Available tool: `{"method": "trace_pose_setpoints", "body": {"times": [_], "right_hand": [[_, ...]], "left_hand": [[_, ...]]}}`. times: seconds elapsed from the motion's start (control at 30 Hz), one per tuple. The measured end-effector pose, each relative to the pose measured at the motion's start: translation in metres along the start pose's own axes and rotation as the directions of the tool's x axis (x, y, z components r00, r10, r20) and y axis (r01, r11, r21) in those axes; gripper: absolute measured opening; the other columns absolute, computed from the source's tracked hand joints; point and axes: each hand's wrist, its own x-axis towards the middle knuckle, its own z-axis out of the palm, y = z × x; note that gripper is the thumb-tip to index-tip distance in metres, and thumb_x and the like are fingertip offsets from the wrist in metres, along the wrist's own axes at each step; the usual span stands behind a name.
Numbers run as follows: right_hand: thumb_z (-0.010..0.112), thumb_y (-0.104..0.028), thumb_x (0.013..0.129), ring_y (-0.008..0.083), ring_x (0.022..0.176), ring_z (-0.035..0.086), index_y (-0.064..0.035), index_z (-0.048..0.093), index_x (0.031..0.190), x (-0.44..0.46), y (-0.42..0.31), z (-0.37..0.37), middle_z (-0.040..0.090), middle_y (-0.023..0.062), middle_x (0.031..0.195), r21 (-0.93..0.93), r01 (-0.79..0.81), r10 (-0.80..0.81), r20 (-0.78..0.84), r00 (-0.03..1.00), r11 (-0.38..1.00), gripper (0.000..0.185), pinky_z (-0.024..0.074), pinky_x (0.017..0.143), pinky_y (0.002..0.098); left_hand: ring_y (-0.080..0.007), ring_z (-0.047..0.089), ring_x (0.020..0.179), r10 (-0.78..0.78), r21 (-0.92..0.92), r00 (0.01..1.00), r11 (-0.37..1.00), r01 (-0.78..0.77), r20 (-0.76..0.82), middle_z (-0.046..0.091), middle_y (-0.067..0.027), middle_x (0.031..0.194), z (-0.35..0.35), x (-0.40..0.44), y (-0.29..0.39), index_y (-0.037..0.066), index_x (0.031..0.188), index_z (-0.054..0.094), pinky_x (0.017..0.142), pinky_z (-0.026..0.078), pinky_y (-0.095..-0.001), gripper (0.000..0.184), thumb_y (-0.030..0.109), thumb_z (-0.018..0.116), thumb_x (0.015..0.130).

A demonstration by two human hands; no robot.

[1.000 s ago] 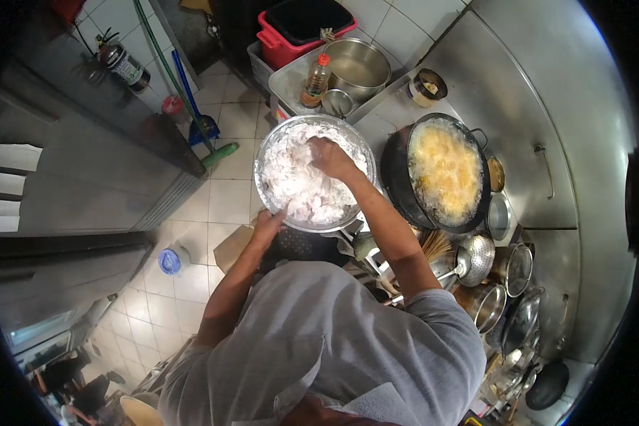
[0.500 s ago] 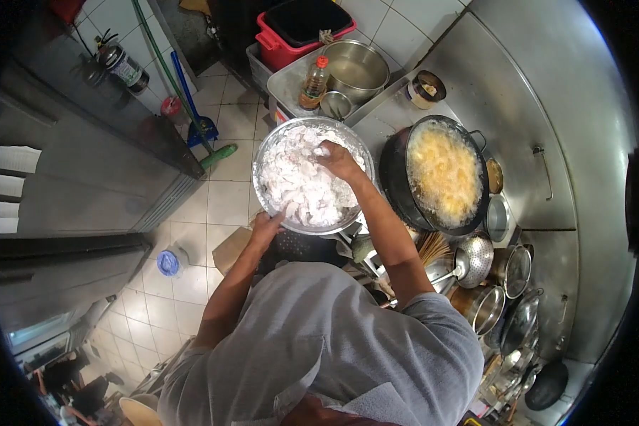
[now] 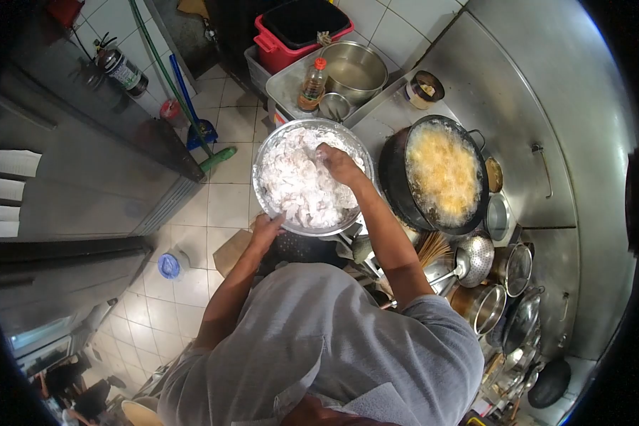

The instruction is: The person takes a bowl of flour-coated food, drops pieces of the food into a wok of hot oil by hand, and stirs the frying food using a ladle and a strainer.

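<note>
A wide metal bowl (image 3: 366, 145) is full of pale pieces thickly coated in white flour (image 3: 298, 177). My left hand (image 3: 267, 230) is closed on the bowl's near-left rim, its thumb on the inside. Over the right half of the bowl, my right hand (image 3: 339, 165) has its fingers curled together just above the floured pieces; what lies between the fingertips is too small to make out. To the right of the bowl stands a black wok (image 3: 392, 170) of bubbling oil with golden pieces (image 3: 444, 170) frying in it.
Behind the bowl are an orange-capped bottle (image 3: 312, 85), a large metal pot (image 3: 355, 71) and a red bin (image 3: 277, 53). A perforated ladle (image 3: 476, 259) and several pots stand right of my body. A green broom (image 3: 219, 157) leans at the left.
My right hand has shifted slightly within the bowl, and its fingers have turned a little. My left hand keeps its hold on the rim.
</note>
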Motion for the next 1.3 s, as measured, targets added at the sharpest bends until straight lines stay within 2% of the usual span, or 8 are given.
{"method": "trace_pose_setpoints", "body": {"times": [0.27,0.53,0.77,0.93,1.0,1.03,1.13,1.3], "right_hand": [[0.044,-0.014,0.089,0.0433,0.099,0.059,-0.0176,0.061,0.115,-0.018,-0.045,0.003,0.052,0.0273,0.117,-0.249,-0.126,0.098,-0.121,0.988,0.960,0.032,0.0485,0.090,0.0410],[0.048,-0.019,0.086,0.0419,0.088,0.064,-0.0073,0.062,0.112,-0.014,-0.067,0.023,0.047,0.0354,0.119,-0.452,-0.280,0.242,-0.141,0.960,0.847,0.032,0.0543,0.077,0.0437],[0.048,-0.019,0.090,0.0405,0.088,0.064,-0.0088,0.064,0.104,-0.034,-0.062,0.014,0.049,0.0289,0.117,-0.264,-0.281,0.218,-0.244,0.945,0.923,0.024,0.0535,0.077,0.0449],[0.065,-0.021,0.081,0.0384,0.088,0.064,-0.0136,0.064,0.104,-0.101,-0.056,-0.052,0.054,0.0256,0.114,-0.220,-0.216,0.085,-0.487,0.869,0.951,0.024,0.0539,0.077,0.0445],[0.064,-0.018,0.084,0.0371,0.092,0.064,-0.0111,0.063,0.112,-0.130,-0.065,-0.096,0.056,0.0223,0.114,-0.066,-0.400,0.317,-0.498,0.807,0.914,0.029,0.0539,0.082,0.0433],[0.058,-0.027,0.092,0.0272,0.086,0.065,-0.0073,0.061,0.112,-0.144,-0.055,-0.114,0.055,0.0180,0.117,-0.161,-0.446,0.311,-0.514,0.800,0.880,0.029,0.0585,0.070,0.0368],[0.064,-0.016,0.082,0.0362,0.087,0.063,-0.0082,0.064,0.106,-0.171,-0.030,-0.159,0.060,0.0228,0.102,-0.152,-0.449,0.270,-0.617,0.739,0.881,0.025,0.0516,0.076,0.0436],[0.061,-0.019,0.081,0.0385,0.089,0.062,-0.0106,0.065,0.106,-0.170,0.067,-0.164,0.060,0.0232,0.102,-0.316,-0.540,0.331,-0.523,0.785,0.780,0.027,0.0501,0.078,0.0435]], "left_hand": [[-0.0181,0.066,0.085,-0.001,-0.012,1.000,1.000,0.001,-0.005,0.066,-0.0117,0.099,0.001,-0.001,0.002,-0.006,0.114,0.059,0.068,0.055,-0.0291,0.040,0.026,0.062,0.089],[-0.0185,0.065,0.087,0.030,-0.056,0.999,0.998,-0.031,-0.016,0.065,-0.0126,0.102,-0.002,0.008,-0.012,-0.007,0.114,0.058,0.069,0.055,-0.0294,0.041,0.025,0.062,0.089],[-0.0196,0.065,0.082,-0.007,-0.048,0.999,0.999,0.009,0.042,0.064,-0.0133,0.099,0.004,-0.006,0.014,-0.007,0.111,0.057,0.071,0.056,-0.0319,0.038,0.023,0.063,0.089],[-0.0198,0.065,0.078,0.007,-0.058,1.000,0.998,-0.007,-0.001,0.064,-0.0136,0.093,0.009,-0.007,0.014,-0.009,0.110,0.056,0.066,0.057,-0.0328,0.039,0.022,0.065,0.088],[-0.0206,0.065,0.078,0.027,-0.085,1.000,0.996,-0.027,0.002,0.063,-0.0143,0.094,0.014,-0.014,0.024,-0.010,0.108,0.056,0.065,0.056,-0.0325,0.039,0.022,0.065,0.088],[-0.0206,0.065,0.078,0.024,-0.084,1.000,0.996,-0.023,0.007,0.063,-0.0143,0.094,0.015,-0.018,0.030,-0.010,0.108,0.056,0.065,0.056,-0.0325,0.039,0.022,0.065,0.088],[-0.0214,0.065,0.079,0.031,-0.081,0.999,0.996,-0.029,0.023,0.063,-0.0145,0.094,0.020,-0.022,0.037,-0.011,0.108,0.056,0.065,0.056,-0.0318,0.039,0.022,0.065,0.088],[-0.0213,0.066,0.078,0.034,-0.061,0.999,0.998,-0.033,0.011,0.064,-0.0137,0.093,0.013,-0.016,0.027,-0.009,0.110,0.057,0.064,0.056,-0.0307,0.039,0.023,0.064,0.088]]}}
